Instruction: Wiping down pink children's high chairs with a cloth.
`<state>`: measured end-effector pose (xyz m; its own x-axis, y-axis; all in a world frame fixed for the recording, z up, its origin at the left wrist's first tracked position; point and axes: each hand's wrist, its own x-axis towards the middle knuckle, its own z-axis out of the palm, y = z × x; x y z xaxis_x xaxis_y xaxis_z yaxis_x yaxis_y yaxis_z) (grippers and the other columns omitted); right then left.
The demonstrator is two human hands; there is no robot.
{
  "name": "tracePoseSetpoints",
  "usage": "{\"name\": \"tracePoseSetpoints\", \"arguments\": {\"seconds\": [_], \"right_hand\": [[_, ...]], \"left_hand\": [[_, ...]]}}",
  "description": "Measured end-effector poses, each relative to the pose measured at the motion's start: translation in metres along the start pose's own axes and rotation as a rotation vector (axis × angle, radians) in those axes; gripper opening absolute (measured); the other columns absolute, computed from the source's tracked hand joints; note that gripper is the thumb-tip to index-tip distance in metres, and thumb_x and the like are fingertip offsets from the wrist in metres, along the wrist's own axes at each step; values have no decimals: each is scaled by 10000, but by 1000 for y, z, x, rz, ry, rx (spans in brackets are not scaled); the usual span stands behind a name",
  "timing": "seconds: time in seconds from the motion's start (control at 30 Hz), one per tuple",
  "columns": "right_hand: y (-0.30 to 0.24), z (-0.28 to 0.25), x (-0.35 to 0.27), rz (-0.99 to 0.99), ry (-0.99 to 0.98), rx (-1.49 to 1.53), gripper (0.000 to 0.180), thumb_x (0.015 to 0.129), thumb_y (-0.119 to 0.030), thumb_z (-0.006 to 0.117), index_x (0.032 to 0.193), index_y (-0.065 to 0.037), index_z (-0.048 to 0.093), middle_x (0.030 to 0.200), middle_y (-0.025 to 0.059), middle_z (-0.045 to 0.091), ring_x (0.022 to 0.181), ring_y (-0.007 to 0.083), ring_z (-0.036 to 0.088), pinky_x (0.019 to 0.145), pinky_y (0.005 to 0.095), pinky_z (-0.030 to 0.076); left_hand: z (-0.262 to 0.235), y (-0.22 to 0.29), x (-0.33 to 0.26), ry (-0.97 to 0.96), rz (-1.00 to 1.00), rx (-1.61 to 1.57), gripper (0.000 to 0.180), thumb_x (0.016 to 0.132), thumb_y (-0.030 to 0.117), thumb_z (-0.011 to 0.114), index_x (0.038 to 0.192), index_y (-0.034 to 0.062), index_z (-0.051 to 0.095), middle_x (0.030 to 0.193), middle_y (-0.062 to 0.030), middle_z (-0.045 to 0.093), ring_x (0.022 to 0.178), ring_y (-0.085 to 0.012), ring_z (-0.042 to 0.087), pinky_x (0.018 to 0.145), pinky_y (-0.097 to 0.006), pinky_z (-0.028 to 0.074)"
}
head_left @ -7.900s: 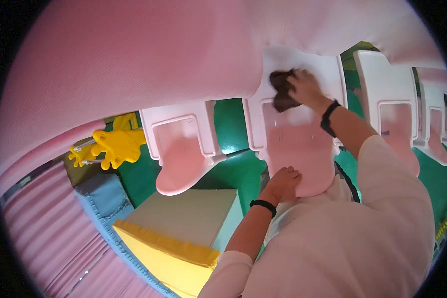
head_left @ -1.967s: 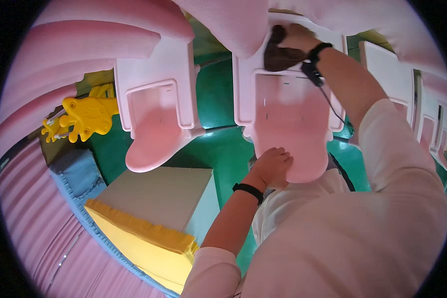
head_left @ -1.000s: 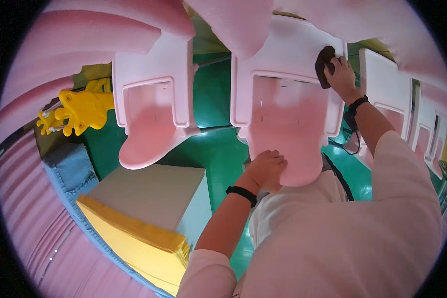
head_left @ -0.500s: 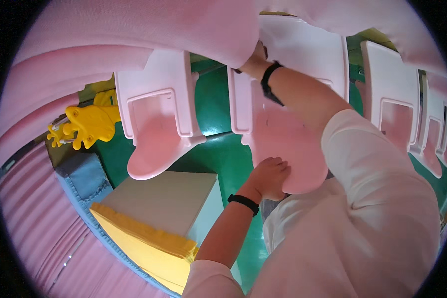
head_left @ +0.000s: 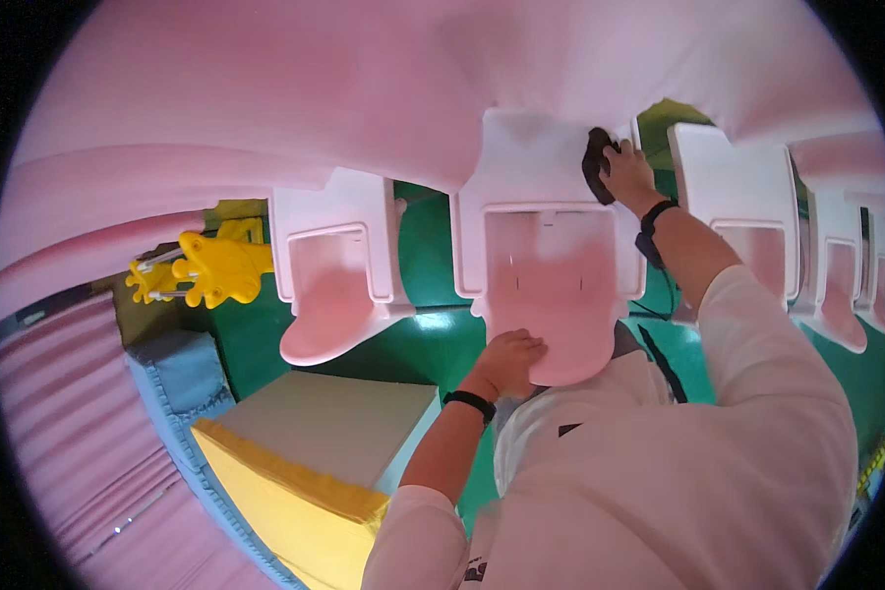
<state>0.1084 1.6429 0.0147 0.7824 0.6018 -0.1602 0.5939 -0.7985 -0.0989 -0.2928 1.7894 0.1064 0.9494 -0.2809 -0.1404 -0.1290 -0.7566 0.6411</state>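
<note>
In front of me stands a pink plastic child's chair joined to a pale pink tray table. My right hand grips a dark brown cloth and presses it on the tray's far right part, near its edge. My left hand is closed over the left side of the rounded chair back, close to my body. Both wrists wear black bands. Pink drapery hides the far left part of the tray.
Similar chairs with trays stand to the left and right. Pink drapery hangs across the far side. A yellow animal-shaped toy, a grey-topped block with yellow trim and a blue padded piece are at left, above green floor.
My right hand has moved from the tray's left side to its right side, and the cloth now shows clearly. My left hand stays on the chair back. The whole view has shifted.
</note>
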Motion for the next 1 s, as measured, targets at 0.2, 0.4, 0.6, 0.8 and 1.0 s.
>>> {"name": "tracePoseSetpoints", "arguments": {"seconds": [0.2, 0.4, 0.6, 0.8, 1.0], "right_hand": [[2, -2, -43, 21, -98, 183, 395, 826, -296, 750, 1144, -65, 703, 1219, 212, 619, 1061, 444, 686, 919, 527, 592], [52, 35, -129, 364, -202, 1232, 423, 890, -322, 767, 1082, 53, 740, 1002, 159, 776, 879, 289, 744, 807, 424, 586], [70, 66, -287, 805, -413, 1726, 357, 1025, -408, 618, 1206, -110, 696, 1018, 58, 760, 843, 227, 728, 726, 438, 602], [-16, 84, -404, 866, -477, 1919, 328, 1041, -420, 586, 1200, -151, 686, 994, 51, 761, 836, 231, 729, 747, 437, 604], [-115, 54, -423, 850, -519, 1780, 346, 1040, -418, 594, 1199, -132, 706, 1084, 58, 777, 895, 229, 743, 834, 432, 597]], "left_hand": [[-10, 6, 0, 38, -36, -10, 524, 576, 234, 801, 1077, 84, 773, 1140, -87, 774, 1067, -316, 694, 980, -440, 550], [-7, 17, -15, 116, -265, -39, 393, 674, 205, 794, 1050, 94, 786, 1158, -111, 760, 1153, -332, 657, 1045, -473, 507], [10, -78, -116, 409, -501, -226, 408, 811, 112, 721, 1213, 53, 751, 1183, -154, 767, 1184, -359, 679, 1082, -471, 513], [21, -186, -301, 547, -833, -740, 366, 912, 159, 659, 1240, 19, 739, 1024, -134, 798, 896, -200, 748, 826, -352, 591], [60, -194, -425, 496, -1113, -1000, 336, 981, 217, 624, 1206, -6, 735, 975, -132, 791, 788, -182, 728, 700, -317, 568]]}}
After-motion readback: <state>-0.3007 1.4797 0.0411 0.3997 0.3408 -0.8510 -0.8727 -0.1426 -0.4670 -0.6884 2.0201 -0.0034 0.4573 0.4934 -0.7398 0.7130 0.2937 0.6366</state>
